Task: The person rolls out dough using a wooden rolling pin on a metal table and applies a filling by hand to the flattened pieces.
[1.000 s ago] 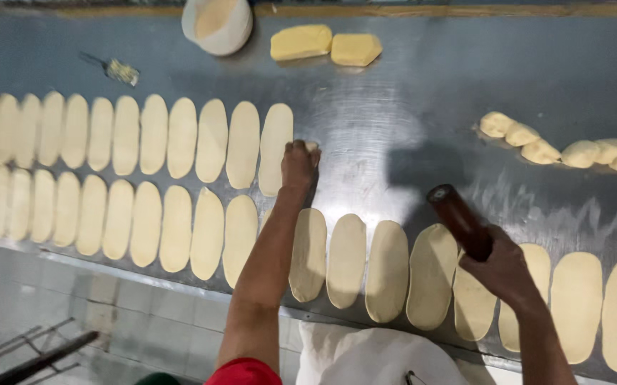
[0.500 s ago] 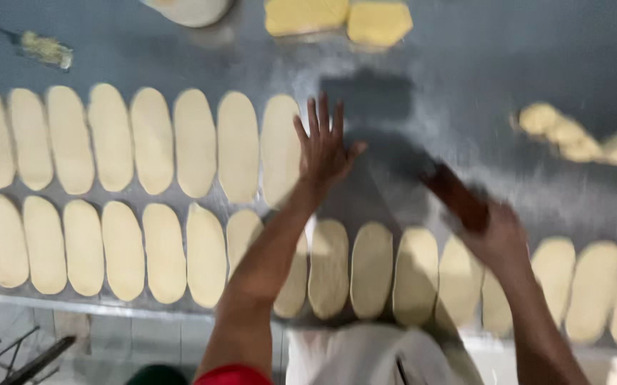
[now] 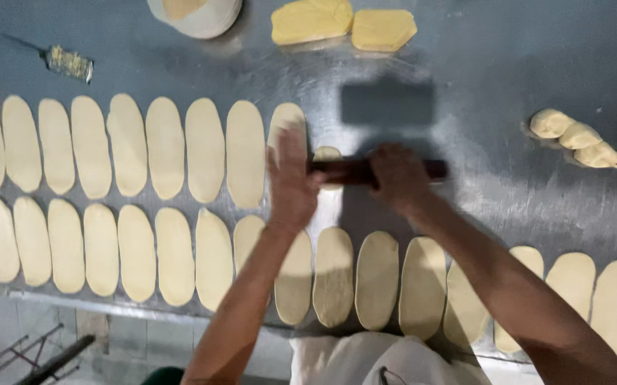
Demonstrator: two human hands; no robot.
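A dark rolling pin (image 3: 348,170) lies crosswise over a small piece of dough (image 3: 327,154) on the steel table (image 3: 508,85). My left hand (image 3: 291,182) presses flat on the pin's left end, fingers stretched out. My right hand (image 3: 399,177) covers the pin's right part, fingers curled over it. Two rows of flattened oval dough pieces (image 3: 166,150) run across the table, the upper row ending just left of my left hand, the lower row (image 3: 376,278) passing under both forearms.
Two yellow dough blocks (image 3: 344,21) and a white round bowl (image 3: 198,14) sit at the far edge. A small brush-like tool (image 3: 66,63) lies at the far left. Several unrolled dough lumps (image 3: 587,139) rest at the right. The table's near edge runs below the lower row.
Both hands came together at the table's middle. The rolling pin, held up in my right hand before, now lies across a dough piece with both hands on it.
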